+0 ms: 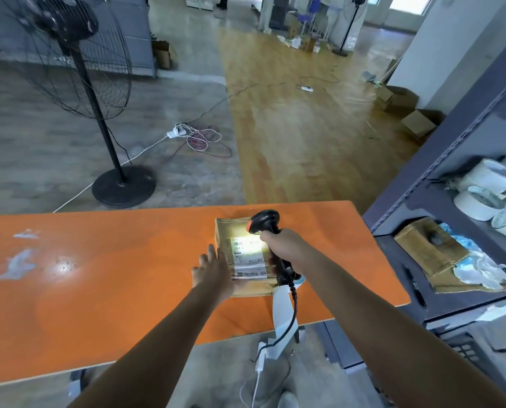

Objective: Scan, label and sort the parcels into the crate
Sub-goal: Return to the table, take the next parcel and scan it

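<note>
Right of the parcel (231, 228) and scanner (265, 220), shelving (440, 160) holds tape rolls (478, 201).

Label (249, 256) on parcel (231, 229): far part washed out by scanner (265, 221) glare, print too small to read. Parcel's near-left corner under left hand (213, 269). Scanner grip mostly inside right hand (284, 245). Fan (66, 23) cut by top and left edges (shelving (452, 148) likewise at right). Far end of room blurred

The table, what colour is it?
The table is orange, with a few pale scuffed patches. The head view shows it best.
</note>
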A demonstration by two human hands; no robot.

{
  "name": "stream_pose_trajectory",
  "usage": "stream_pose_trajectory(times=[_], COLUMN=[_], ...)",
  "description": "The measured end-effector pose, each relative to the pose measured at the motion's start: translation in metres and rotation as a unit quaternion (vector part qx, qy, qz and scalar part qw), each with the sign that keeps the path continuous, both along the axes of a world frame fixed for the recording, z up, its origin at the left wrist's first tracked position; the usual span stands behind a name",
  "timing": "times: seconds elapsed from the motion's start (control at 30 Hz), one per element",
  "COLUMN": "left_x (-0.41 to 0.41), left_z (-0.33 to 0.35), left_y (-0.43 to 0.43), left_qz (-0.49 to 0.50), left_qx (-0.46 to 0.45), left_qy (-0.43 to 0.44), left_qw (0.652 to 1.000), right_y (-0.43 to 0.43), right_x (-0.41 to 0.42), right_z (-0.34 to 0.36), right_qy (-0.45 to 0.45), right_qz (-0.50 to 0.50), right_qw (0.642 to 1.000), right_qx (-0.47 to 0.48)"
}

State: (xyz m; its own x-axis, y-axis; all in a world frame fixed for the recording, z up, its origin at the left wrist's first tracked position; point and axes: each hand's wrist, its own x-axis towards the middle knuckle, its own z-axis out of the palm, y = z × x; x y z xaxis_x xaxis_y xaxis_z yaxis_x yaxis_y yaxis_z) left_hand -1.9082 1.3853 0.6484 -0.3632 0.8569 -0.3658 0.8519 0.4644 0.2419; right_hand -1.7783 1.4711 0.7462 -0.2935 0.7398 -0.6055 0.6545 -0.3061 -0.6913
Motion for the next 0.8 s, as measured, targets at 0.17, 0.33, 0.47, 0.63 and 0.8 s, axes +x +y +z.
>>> stream_pose_trajectory(times=[0.17, 0.33, 0.47, 0.63, 0.8], left_x=[0.001, 0.007, 0.017, 0.036, 0.065], left_z=[0.002, 0.004, 0.004, 0.007, 0.012], left_y=[0.0, 0.004, 0.014, 0.029, 0.046], left_qz=[-0.005, -0.006, -0.002, 0.007, 0.008], left_qx=[-0.009, -0.005, 0.026, 0.035, 0.054], left_qy=[0.014, 0.026, 0.033, 0.041, 0.042], left_qw=[1.0, 1.0, 0.999, 0.999, 0.998], right_y=[0.001, 0.007, 0.019, 0.039, 0.067], right_x=[0.004, 0.014, 0.026, 0.052, 0.094], right_z=[0.003, 0.003, -0.002, -0.012, -0.038], right_qy=[-0.005, 0.009, 0.002, 0.033, 0.022], right_qz=[0.009, 0.013, 0.019, -0.005, 0.0], right_qw=[1.0, 1.0, 1.0, 0.999, 1.0], right_qx=[-0.011, -0.018, -0.014, -0.021, 0.022])
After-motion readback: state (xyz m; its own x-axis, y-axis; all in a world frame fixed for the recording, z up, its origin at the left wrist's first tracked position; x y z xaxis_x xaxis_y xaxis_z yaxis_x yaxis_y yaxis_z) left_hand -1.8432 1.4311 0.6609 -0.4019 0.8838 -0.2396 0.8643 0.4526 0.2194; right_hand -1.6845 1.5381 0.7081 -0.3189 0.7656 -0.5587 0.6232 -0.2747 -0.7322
